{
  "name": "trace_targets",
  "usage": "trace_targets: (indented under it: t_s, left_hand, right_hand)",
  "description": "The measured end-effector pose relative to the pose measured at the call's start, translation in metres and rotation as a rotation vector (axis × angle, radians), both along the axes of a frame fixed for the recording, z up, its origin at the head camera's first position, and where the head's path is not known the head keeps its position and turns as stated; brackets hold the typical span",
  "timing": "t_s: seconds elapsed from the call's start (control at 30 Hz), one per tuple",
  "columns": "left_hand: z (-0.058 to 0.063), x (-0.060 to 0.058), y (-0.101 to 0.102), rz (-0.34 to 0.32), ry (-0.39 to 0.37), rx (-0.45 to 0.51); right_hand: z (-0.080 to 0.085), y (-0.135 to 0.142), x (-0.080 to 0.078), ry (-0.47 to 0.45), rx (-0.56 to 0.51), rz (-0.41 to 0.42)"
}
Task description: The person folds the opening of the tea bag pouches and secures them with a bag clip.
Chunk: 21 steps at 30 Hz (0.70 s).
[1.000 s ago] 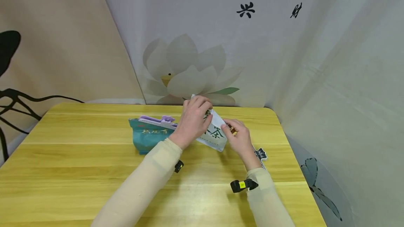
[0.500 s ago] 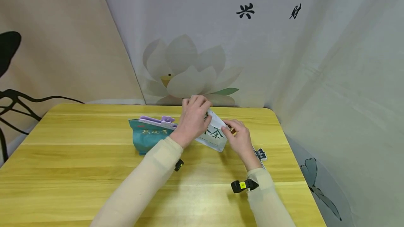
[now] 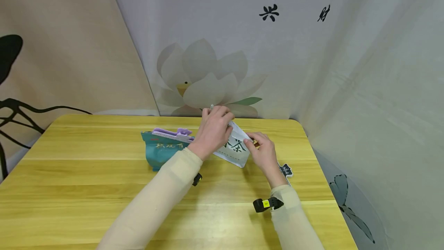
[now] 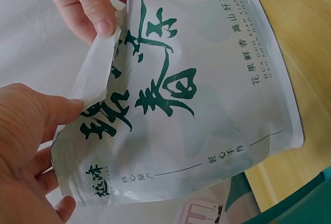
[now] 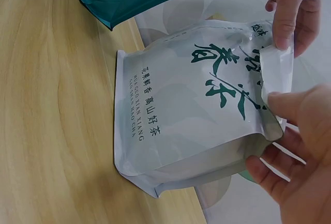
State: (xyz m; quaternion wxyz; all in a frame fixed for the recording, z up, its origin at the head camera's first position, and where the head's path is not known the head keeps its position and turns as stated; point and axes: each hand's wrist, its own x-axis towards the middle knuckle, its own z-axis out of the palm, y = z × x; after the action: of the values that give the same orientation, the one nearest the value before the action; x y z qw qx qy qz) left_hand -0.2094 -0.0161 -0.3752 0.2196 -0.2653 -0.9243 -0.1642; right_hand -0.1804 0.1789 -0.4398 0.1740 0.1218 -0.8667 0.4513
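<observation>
A white tea bag with green lettering is held up over the table, its top edge folded over toward the front. My left hand pinches one end of the folded top, with the thumb on the flap in the left wrist view. At the other end, my right hand grips the fold between thumb and fingers, as the right wrist view shows. Beside the left forearm stands a teal bag, its top closed by a purple clip. The left arm hides part of that bag.
A black-and-white clip lies by the right wrist, partly covered by it. The wooden table ends at a printed curtain behind. Another curtain hangs along the right side.
Both hands stay almost in place on the white tea bag. Green lettering seen earlier beside the left thumb is now covered.
</observation>
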Motion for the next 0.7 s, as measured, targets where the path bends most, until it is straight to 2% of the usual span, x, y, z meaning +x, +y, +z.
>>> trace_targets:
  t_s: [0.3, 0.7]
  left_hand:
    - [0.0012, -0.0001, 0.0012, 0.012, -0.031, -0.016]
    - [-0.0025, -0.0037, 0.0012, 0.017, -0.02, -0.023]
  right_hand:
    - [-0.0009, -0.001, -0.0004, 0.018, -0.001, -0.052]
    - [-0.0024, -0.0059, -0.0006, 0.045, -0.002, -0.11]
